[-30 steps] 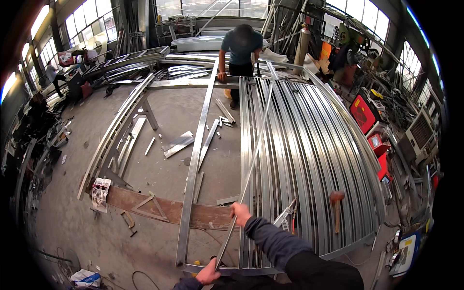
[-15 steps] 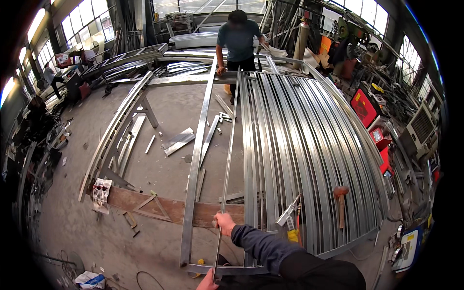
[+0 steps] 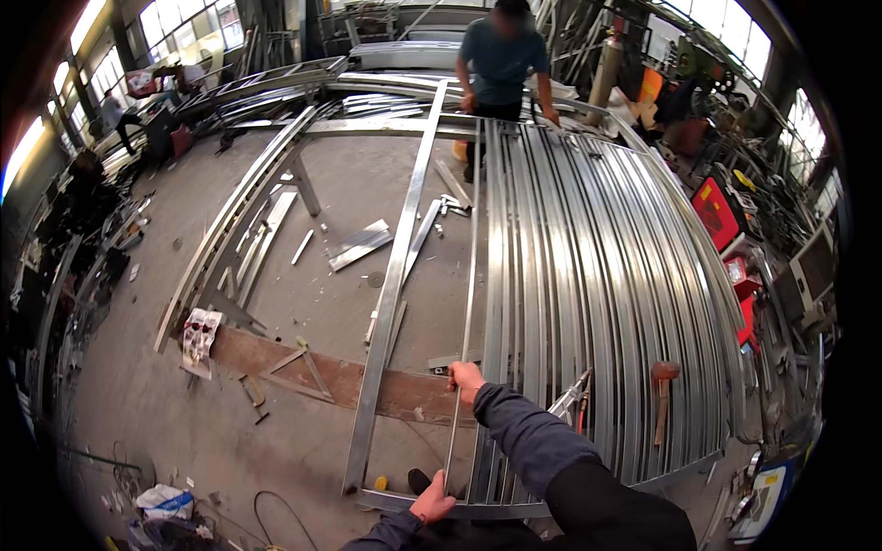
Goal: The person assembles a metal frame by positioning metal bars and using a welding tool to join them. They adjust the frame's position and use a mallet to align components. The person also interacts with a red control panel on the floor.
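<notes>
A thin, long metal bar [image 3: 470, 285] runs away from me, lying beside a row of parallel metal tubes [image 3: 570, 257]. My right hand [image 3: 466, 381] is closed around it partway along. Nearer to me, my left hand [image 3: 432, 499] grips the bar's near end, just above the frame's front rail [image 3: 514, 511]. To the left, a wider metal tube [image 3: 397, 266] lies roughly lengthwise across the frame. On the tubes right of my forearm are a silvery tool [image 3: 568, 397], partly hidden by my sleeve, and a wooden-handled mallet [image 3: 665, 370].
A co-worker [image 3: 501, 64] stands at the frame's far side, hands low. A trestle beam [image 3: 234, 220] stands left, joined by a brown plank [image 3: 276, 360] near me. Metal offcuts [image 3: 360, 244] and a clamp [image 3: 253, 397] lie on the floor. Red machines [image 3: 715, 209] stand right.
The bar's near end has moved right, closer to the row of tubes, with my hands on it. My left hand now shows more fully. The co-worker's far-side arm has lowered. The view has shifted.
</notes>
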Tool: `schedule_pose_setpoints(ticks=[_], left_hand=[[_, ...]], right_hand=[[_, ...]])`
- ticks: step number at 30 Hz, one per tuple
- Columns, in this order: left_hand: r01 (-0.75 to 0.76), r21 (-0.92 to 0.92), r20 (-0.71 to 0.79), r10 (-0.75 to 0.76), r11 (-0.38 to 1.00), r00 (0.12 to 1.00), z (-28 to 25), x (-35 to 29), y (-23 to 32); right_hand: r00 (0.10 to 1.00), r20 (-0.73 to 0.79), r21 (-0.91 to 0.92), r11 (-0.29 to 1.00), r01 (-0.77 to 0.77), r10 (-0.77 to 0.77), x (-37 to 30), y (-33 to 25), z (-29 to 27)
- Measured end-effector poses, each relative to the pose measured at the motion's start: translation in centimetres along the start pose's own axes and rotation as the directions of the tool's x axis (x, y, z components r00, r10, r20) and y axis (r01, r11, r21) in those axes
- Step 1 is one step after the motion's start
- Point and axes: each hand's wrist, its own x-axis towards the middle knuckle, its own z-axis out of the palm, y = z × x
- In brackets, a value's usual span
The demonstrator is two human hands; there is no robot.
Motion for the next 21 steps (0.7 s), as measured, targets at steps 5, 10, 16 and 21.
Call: schedule_pose_setpoints(ticks=[5,10,16,21], left_hand=[[0.058,0.067,0.047,-0.061,0.996,0.997,0.0,1.2,-0.6],[0.013,0.138,-0.005,-0.012,0.990,1.000,0.8,2.3,-4.1],[0.185,0.180,-0.035,-0.181,0.966,0.983,1.6,4.1,-6.5],[0.174,0.179,-0.061,-0.166,0.968,0.984,1.2,4.9,-7.0]], right_hand=[[0.929,0.028,-0.666,0.686,0.293,-0.370,-2.9,0.5,-1.7],[0.834,0.318,-0.665,0.521,0.535,-0.450,-18.4,1.1,-3.5],[0.881,0.410,-0.679,0.566,0.467,-0.236,-31.6,9.0,-13.3],[0.925,0.345,-0.747,0.550,0.374,-0.159,-35.5,10.6,-18.0]])
